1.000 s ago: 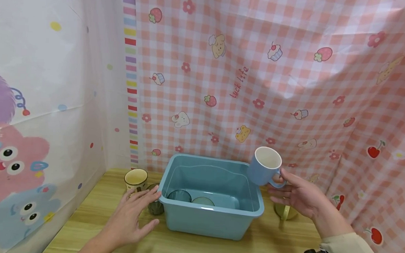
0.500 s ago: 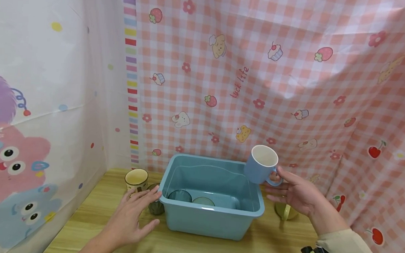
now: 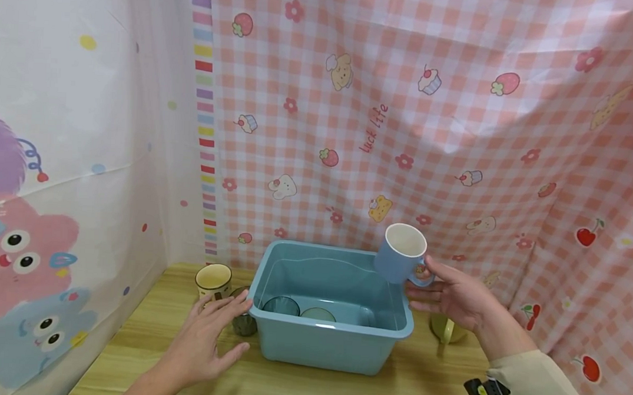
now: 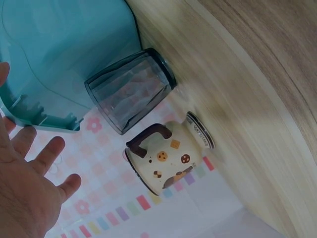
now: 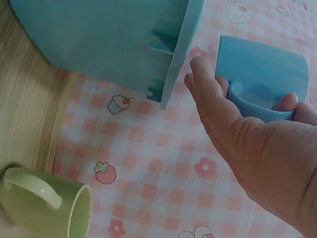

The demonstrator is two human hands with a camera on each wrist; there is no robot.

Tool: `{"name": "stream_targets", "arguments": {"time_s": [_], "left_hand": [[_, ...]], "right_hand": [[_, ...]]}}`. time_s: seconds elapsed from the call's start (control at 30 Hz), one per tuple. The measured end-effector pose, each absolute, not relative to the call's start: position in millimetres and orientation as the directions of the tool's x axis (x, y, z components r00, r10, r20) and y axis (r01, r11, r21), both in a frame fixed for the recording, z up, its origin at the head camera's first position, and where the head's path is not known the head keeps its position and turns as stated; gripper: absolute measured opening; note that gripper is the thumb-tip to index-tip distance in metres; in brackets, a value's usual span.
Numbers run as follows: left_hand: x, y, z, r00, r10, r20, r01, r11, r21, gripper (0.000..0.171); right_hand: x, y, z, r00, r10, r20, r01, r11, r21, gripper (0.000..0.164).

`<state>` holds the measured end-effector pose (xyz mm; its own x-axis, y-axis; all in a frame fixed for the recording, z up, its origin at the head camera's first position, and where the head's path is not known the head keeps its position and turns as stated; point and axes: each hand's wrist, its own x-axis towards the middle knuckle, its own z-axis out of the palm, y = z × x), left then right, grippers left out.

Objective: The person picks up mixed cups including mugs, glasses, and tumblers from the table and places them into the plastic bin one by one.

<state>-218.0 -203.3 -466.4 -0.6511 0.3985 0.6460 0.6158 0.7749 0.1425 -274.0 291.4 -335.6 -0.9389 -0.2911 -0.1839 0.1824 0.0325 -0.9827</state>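
My right hand [image 3: 458,295] grips a blue mug [image 3: 395,261] with a white inside by its handle, raised at the right end of the blue plastic tub [image 3: 331,342]. The right wrist view shows the mug [image 5: 262,69] with fingers through its handle. My left hand [image 3: 204,340] rests at the tub's left rim, fingers spread and holding nothing. Inside the tub, a dark glass [image 3: 281,306] and a pale greenish glass [image 3: 318,314] show near the front wall. Beyond the left hand stand a cream mug [image 3: 213,277] and a dark ribbed glass [image 4: 131,91].
A yellow-green mug [image 5: 47,203] stands on the wooden table [image 3: 420,384] right of the tub, partly behind my right hand in the head view. A pink checked cloth [image 3: 320,115] hangs close behind the tub, and a white printed cloth [image 3: 84,169] at the left.
My right hand has carried the blue mug leftward and slightly up, so it now overlaps the tub's right back corner. The left hand has stayed in place.
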Motion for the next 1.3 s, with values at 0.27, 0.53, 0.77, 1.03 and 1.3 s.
{"name": "stream_targets", "arguments": {"time_s": [0.27,0.53,0.77,1.03,1.3], "left_hand": [[-218.3,-204.1,-467.3,-0.663,0.396,0.636,0.607,0.781,0.147,0.078],[-218.5,-203.6,-467.0,-0.657,0.397,0.641,0.614,0.775,0.15,0.079],[-218.3,-203.5,-466.2,-0.663,0.392,0.638,0.612,0.775,0.159,0.078],[-218.4,-204.5,-466.6,-0.672,0.392,0.628,0.605,0.78,0.161,0.078],[-219.1,-205.2,-467.8,-0.676,0.391,0.625,0.6,0.784,0.159,0.079]], "right_hand": [[-276.4,283.9,-334.7,-0.935,-0.297,-0.194,0.194,0.029,-0.981,0.035],[-279.0,278.0,-333.7,-0.934,-0.298,-0.2,0.2,0.031,-0.979,0.034],[-281.1,272.2,-333.6,-0.928,-0.314,-0.201,0.198,0.042,-0.979,0.037],[-284.0,264.7,-335.1,-0.92,-0.33,-0.21,0.207,0.046,-0.977,0.039],[-288.2,253.6,-336.4,-0.914,-0.34,-0.221,0.228,0.02,-0.974,0.036]]}}
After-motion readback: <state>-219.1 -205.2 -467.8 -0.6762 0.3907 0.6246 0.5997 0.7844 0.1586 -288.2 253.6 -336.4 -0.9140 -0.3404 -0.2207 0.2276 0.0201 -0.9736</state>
